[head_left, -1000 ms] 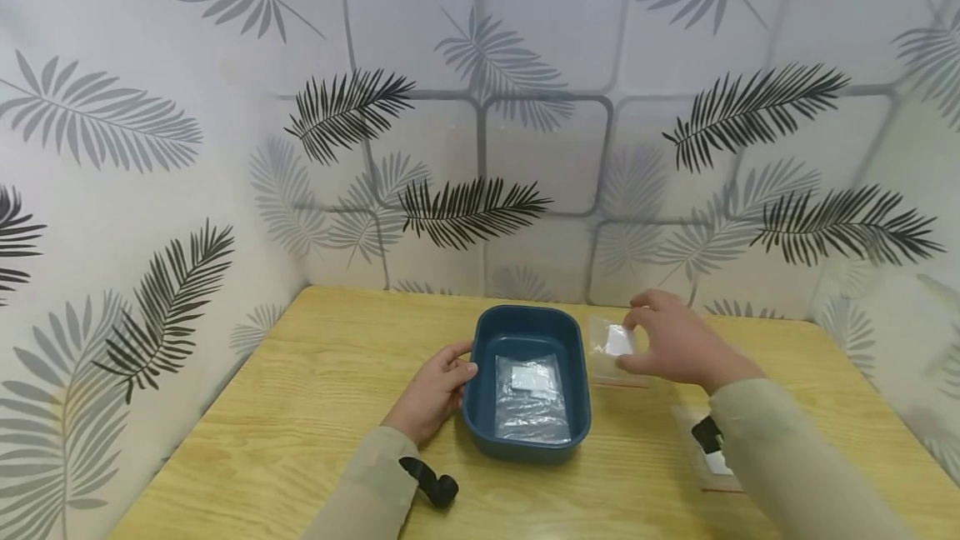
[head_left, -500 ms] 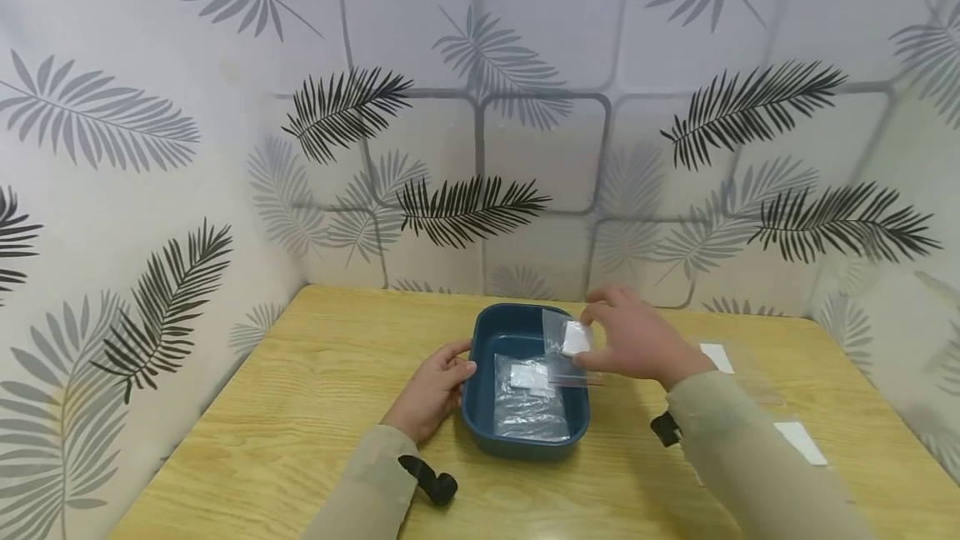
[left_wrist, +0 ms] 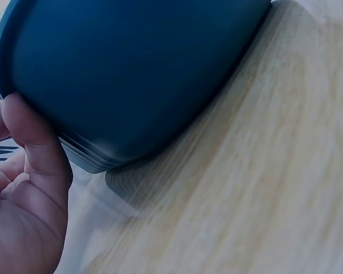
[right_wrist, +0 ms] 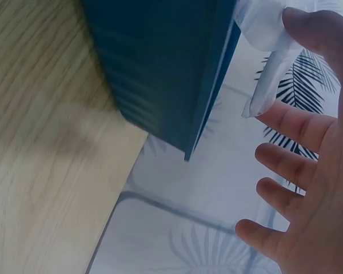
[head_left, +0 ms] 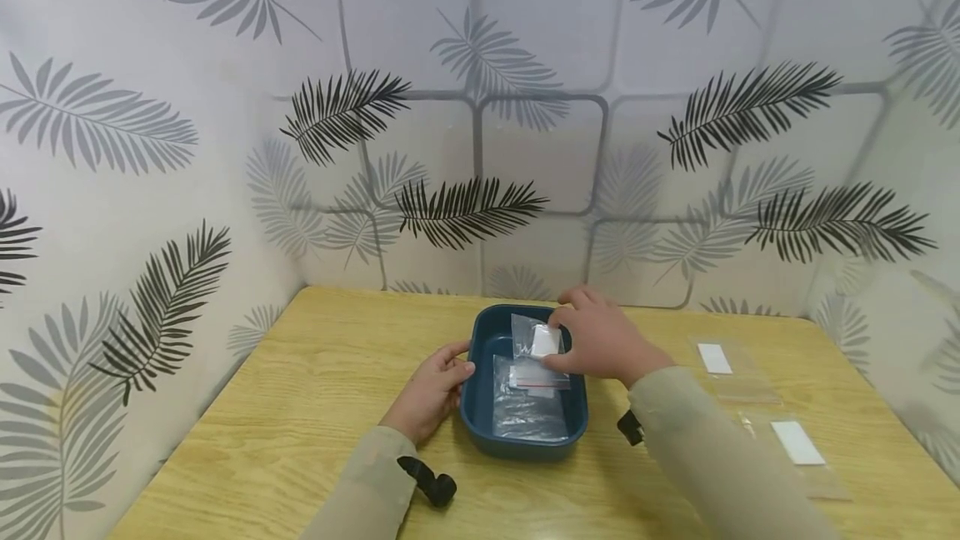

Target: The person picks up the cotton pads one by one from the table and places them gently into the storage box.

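Note:
A dark blue plastic box (head_left: 517,450) stands on the wood-grain table. My left hand (head_left: 427,394) grips its left side, with the thumb (left_wrist: 31,125) at the rim in the left wrist view. Above the box's far right part, my right hand (head_left: 603,340) pinches a small clear zip bag (head_left: 545,342) with a white piece inside. Thumb and index finger hold that bag, while the other fingers are spread away from it in the right wrist view. Beneath it, another clear bag (head_left: 525,419) lies flat on the box floor, its white label partly covered.
Two more clear zip bags lie on the table at the right: one farther back (head_left: 742,377), one nearer (head_left: 798,444), partly behind my right sleeve (head_left: 712,440). A patterned wall (head_left: 540,265) borders the table's far edge.
My right hand has carried the pinched zip bag leftward from beside the box to over its inside. The bags at the right are uncovered by the moving arm. My left hand stays put.

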Demonstrator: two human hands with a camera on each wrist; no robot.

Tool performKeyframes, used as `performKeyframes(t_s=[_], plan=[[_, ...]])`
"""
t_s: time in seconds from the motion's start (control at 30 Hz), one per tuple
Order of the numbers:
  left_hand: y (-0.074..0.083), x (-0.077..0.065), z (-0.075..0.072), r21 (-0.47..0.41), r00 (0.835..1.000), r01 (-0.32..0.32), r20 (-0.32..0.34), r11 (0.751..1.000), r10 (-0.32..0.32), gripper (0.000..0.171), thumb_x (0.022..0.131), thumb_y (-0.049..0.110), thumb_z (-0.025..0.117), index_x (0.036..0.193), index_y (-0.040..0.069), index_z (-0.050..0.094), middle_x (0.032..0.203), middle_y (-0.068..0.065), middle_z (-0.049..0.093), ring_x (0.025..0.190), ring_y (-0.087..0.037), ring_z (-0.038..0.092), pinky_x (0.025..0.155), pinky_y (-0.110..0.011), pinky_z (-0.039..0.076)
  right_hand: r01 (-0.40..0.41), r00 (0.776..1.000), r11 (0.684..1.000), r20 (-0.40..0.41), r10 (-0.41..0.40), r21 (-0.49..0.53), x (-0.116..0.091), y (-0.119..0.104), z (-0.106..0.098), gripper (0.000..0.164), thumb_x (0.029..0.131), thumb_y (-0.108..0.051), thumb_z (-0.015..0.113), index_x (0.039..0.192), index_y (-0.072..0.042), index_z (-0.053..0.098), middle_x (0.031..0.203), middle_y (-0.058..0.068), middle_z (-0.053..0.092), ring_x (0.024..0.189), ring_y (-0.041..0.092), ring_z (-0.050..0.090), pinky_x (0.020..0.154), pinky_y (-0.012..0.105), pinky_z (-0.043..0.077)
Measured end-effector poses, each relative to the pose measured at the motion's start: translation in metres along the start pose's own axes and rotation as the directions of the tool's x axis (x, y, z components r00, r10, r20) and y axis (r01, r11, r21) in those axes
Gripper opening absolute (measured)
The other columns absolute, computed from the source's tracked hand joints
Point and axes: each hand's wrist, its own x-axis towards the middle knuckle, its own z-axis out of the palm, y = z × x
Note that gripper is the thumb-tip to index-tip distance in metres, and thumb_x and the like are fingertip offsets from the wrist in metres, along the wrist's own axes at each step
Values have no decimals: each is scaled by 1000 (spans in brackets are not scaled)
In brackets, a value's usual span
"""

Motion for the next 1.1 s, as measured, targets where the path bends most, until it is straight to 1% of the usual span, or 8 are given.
performKeyframes(t_s=[0.23, 0.37, 0.57, 0.67, 0.83, 1.1], plan=[[1, -2, 0, -1, 1000, -2, 6, 1000, 2, 51, 105, 12, 55, 153, 5, 40, 99, -9, 54, 73, -14, 54, 66, -26, 52, -29, 999, 999, 25, 30, -43, 7, -7, 9, 54, 78, -61, 75, 108, -17, 72, 138, 13, 52, 131, 38, 43, 108, 60, 34], [1, -2, 1, -3, 1000, -5, 8, 1000, 5, 52, 105, 12, 55, 154, 5, 39, 99, -8, 54, 73, -14, 54, 66, -26, 52, -46, 998, 998, 33, 47, -47, 9, -10, 12, 55, 78, -61, 75, 111, -16, 72, 140, 14, 51, 132, 38, 43, 108, 61, 34], [1, -2, 2, -15, 1000, -3, 17, 1000, 4, 51, 106, 9, 53, 154, 4, 37, 100, -9, 54, 72, -14, 54, 66, -26, 52, -81, 994, 994, 66, 86, -78, 8, -10, 16, 65, 81, -61, 74, 127, -15, 69, 147, 16, 47, 137, 39, 39, 110, 61, 32], [0, -2, 2, -15, 1000, -3, 18, 1000, 3, 51, 106, 9, 52, 155, 3, 36, 101, -10, 54, 73, -14, 53, 66, -26, 51, -88, 994, 994, 66, 92, -67, 6, -8, 17, 65, 82, -59, 74, 129, -15, 67, 148, 16, 46, 138, 40, 38, 110, 62, 31], [1, -1, 2, -14, 1000, -4, 18, 1000, 4, 52, 106, 10, 53, 155, 4, 37, 103, -12, 55, 74, -15, 54, 66, -27, 52, -78, 996, 996, 51, 80, -32, 0, -2, 15, 63, 82, -57, 75, 129, -15, 68, 147, 17, 47, 137, 40, 39, 109, 62, 33], [1, 0, -1, -1, 1000, 1, 10, 1000, -1, 50, 106, 9, 51, 154, 4, 37, 103, -11, 54, 74, -15, 53, 67, -26, 51, -79, 995, 997, 67, 79, 8, -8, 9, 13, 62, 83, -54, 76, 129, -14, 67, 148, 19, 45, 138, 43, 38, 110, 62, 32]])
